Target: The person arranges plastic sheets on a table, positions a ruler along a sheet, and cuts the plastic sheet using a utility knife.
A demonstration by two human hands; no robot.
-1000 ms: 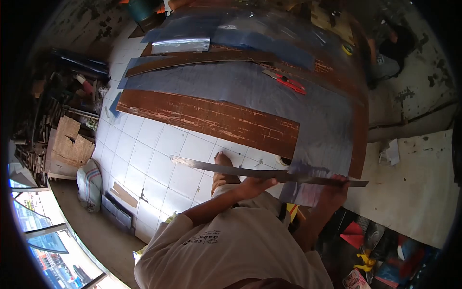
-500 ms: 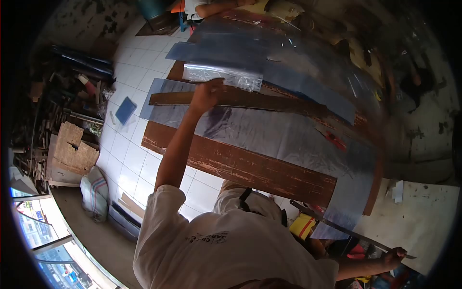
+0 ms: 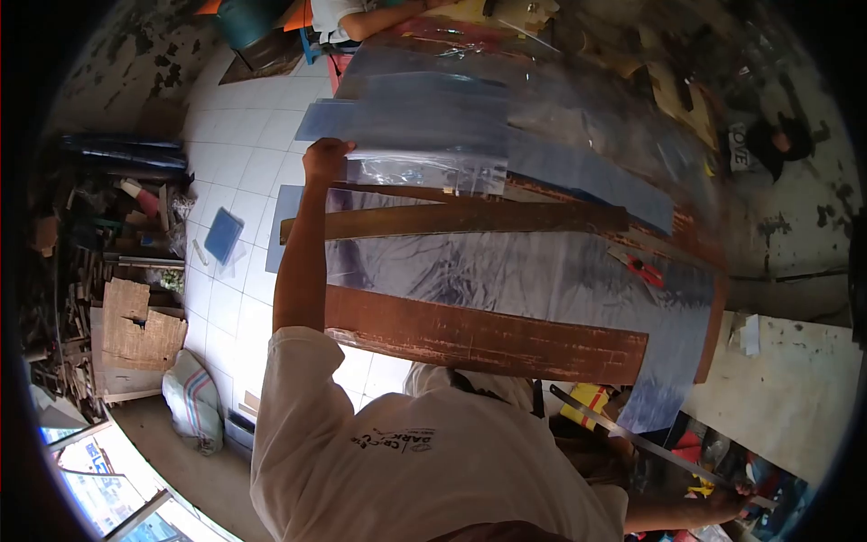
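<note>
My left hand is at the left end of a clear plastic sheet, its fingers closed at the sheet's upper corner. Below it on the table, a long brown wooden strip lies across greyish translucent sheeting. Out at the lower right, my right hand grips one end of a long thin metal ruler, which slants down past the table's near corner. Red-handled scissors or pliers rest on the sheeting at the right; which, I cannot tell.
Bluish plastic sheets cover the far part of the brown table. Another person's arm rests at the far edge. A pale board stands at the right, scrap wood and a white sack at the left.
My left hand has moved left from above the wooden strip to the clear sheet's left corner. My right hand stays on the ruler, slightly lower in view. The camera view has shifted.
</note>
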